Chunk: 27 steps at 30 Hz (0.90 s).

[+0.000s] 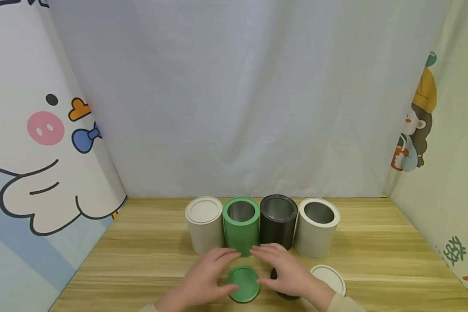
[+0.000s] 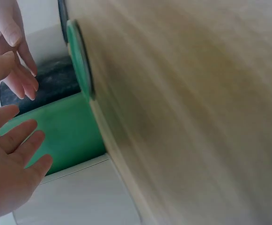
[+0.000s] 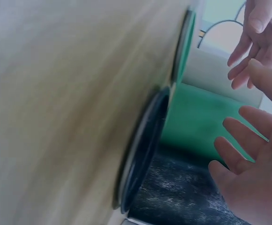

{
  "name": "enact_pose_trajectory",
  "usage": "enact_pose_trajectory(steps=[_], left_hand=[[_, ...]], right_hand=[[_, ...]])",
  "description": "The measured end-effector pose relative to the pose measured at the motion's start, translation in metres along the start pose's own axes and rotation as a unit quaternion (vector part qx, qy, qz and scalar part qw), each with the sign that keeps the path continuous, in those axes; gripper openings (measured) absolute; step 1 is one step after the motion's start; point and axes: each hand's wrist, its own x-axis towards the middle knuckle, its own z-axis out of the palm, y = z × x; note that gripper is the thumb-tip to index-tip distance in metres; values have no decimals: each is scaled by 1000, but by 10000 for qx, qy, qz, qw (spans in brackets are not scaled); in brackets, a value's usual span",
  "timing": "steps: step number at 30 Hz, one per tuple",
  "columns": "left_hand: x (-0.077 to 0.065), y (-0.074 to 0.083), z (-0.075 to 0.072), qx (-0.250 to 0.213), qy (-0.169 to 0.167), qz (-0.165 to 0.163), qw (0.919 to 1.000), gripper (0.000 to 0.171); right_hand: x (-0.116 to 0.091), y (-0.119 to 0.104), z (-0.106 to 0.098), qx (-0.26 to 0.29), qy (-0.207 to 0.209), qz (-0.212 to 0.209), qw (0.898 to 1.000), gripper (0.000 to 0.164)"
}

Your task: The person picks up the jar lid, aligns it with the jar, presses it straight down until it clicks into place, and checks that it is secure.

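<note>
My left hand (image 1: 204, 277) and right hand (image 1: 282, 271) hover above the green lid (image 1: 243, 284), palms facing each other, fingers spread and holding nothing. Behind the fingertips stands the open green can (image 1: 242, 236). To its right is the open black can (image 1: 277, 229). The black lid (image 3: 145, 145) lies on the table, partly hidden under my right hand in the head view. A white lid (image 1: 329, 279) lies beside my right wrist. In the left wrist view the green can (image 2: 65, 136) is beyond my left fingers.
A white can with its lid on (image 1: 204, 225) stands left of the green can. An open white can (image 1: 317, 236) ends the row at the right. The wooden table (image 1: 140, 251) meets a grey curtain (image 1: 234, 108) at the back, with printed cloths at both sides.
</note>
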Motion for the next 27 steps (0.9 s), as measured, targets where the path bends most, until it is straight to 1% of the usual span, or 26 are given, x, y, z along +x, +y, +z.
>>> enact_pose_trajectory(steps=[6,15,21,23,27], left_hand=[[-5,-4,7,35,-291,-191,9994,71],[-12,-11,15,95,-524,-87,9985,73],[-12,-10,15,188,-786,-148,9966,77],[-12,-10,16,200,-853,-171,9960,78],[-13,-13,18,240,-872,-136,9958,79]], right_hand=[[-4,2,2,-32,-373,-73,9993,64],[-8,6,6,7,-669,-84,9977,64],[-8,7,9,-66,-938,7,9956,65],[-7,7,10,-82,-985,-12,9951,65],[-8,8,12,-177,-992,-135,9948,66]])
